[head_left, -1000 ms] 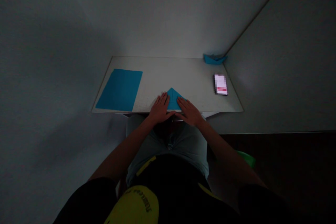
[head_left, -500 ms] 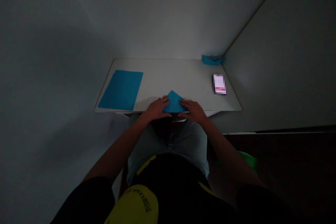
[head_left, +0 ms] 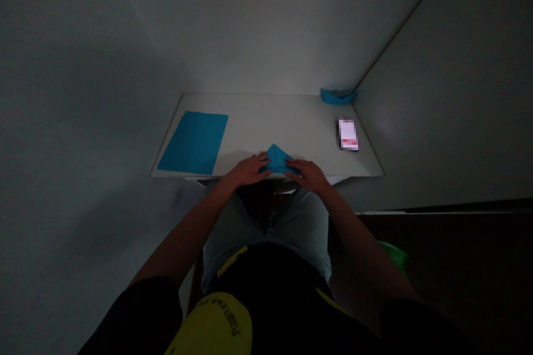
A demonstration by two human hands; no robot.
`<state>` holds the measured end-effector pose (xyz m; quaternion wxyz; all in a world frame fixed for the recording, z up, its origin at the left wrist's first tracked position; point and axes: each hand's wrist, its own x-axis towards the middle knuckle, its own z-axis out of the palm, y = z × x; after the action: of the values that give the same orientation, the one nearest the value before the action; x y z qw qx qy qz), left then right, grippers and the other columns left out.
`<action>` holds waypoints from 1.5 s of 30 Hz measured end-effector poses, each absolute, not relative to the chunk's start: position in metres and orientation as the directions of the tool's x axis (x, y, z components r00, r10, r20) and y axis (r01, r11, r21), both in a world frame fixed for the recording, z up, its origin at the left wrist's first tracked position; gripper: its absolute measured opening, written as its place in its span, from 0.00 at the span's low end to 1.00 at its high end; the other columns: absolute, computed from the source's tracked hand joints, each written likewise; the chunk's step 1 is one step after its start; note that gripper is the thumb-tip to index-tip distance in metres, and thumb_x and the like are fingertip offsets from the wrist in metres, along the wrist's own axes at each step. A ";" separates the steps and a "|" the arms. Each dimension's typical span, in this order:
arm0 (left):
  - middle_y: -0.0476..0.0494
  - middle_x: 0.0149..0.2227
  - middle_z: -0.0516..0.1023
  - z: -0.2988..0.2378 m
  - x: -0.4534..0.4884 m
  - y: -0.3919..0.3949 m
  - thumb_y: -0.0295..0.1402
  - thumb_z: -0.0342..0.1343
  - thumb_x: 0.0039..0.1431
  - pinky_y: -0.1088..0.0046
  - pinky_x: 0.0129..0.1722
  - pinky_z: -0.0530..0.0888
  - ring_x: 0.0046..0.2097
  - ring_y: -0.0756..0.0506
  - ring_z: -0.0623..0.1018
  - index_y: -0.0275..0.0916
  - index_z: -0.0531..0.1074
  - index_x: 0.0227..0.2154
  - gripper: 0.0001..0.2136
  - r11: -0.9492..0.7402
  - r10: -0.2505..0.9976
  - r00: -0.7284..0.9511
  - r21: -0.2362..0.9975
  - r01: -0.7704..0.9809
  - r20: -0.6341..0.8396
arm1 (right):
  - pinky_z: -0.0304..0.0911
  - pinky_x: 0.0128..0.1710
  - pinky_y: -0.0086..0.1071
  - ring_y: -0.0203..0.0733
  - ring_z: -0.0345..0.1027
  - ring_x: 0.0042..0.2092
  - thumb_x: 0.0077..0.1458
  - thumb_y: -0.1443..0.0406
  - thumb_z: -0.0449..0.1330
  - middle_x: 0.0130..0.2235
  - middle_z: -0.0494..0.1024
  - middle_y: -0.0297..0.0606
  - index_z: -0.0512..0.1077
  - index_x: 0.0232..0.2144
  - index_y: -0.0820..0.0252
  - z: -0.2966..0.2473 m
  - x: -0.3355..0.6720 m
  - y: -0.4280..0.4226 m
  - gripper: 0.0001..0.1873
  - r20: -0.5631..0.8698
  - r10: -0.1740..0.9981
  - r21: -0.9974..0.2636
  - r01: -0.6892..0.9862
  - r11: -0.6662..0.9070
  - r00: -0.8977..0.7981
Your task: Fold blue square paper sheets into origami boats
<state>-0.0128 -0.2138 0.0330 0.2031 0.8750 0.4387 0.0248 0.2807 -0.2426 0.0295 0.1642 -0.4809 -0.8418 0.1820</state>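
Note:
A folded piece of blue paper (head_left: 276,156) lies at the front edge of the white table, its pointed top facing the far wall. A crease runs down its middle, and a strip along its lower edge is turned up. My left hand (head_left: 250,170) grips the left corner, fingers on top and thumb at the lower edge. On the opposite corner, my right hand (head_left: 308,174) holds the paper the same way. Both hands partly cover its side corners.
A flat blue sheet (head_left: 194,143) lies on the left of the white table (head_left: 266,116). At the far right corner sits a blue paper boat (head_left: 337,97), with a lit phone (head_left: 348,134) nearer me. Walls border the table behind and at right.
The lower strip of the folded paper has been turned upward, and both thumbs have moved up with it against the lower edge. The fingers on top have stayed almost still.

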 end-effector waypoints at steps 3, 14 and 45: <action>0.39 0.78 0.60 0.032 -0.014 -0.212 0.46 0.51 0.76 0.58 0.77 0.60 0.79 0.41 0.59 0.44 0.69 0.71 0.26 -0.528 0.776 0.616 0.395 0.752 -0.136 | 0.70 0.68 0.52 0.53 0.76 0.66 0.72 0.52 0.61 0.65 0.80 0.39 0.80 0.62 0.49 0.030 0.283 -0.240 0.21 0.084 0.874 -0.509 0.733 0.450 -0.478; 0.44 0.75 0.67 0.036 -0.007 -0.207 0.38 0.46 0.79 0.60 0.74 0.66 0.75 0.42 0.69 0.46 0.75 0.64 0.19 -0.458 0.823 0.550 0.407 0.790 -0.142 | 0.76 0.60 0.47 0.53 0.81 0.60 0.73 0.55 0.59 0.60 0.85 0.32 0.81 0.59 0.43 0.025 0.287 -0.236 0.17 0.026 0.946 -0.550 0.785 0.284 -0.323; 0.42 0.59 0.85 0.059 -0.003 -0.198 0.37 0.57 0.70 0.65 0.60 0.76 0.59 0.38 0.83 0.45 0.78 0.58 0.17 -0.393 0.845 0.502 0.421 0.818 -0.186 | 0.77 0.50 0.43 0.50 0.85 0.44 0.70 0.50 0.61 0.50 0.89 0.35 0.81 0.53 0.48 0.033 0.280 -0.232 0.17 0.040 0.980 -0.577 0.796 0.182 -0.195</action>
<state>-0.0033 -0.1976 0.0591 0.2353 0.8339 0.4984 0.0290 0.2795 -0.2320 0.0334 0.2071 -0.5995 -0.7405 0.2222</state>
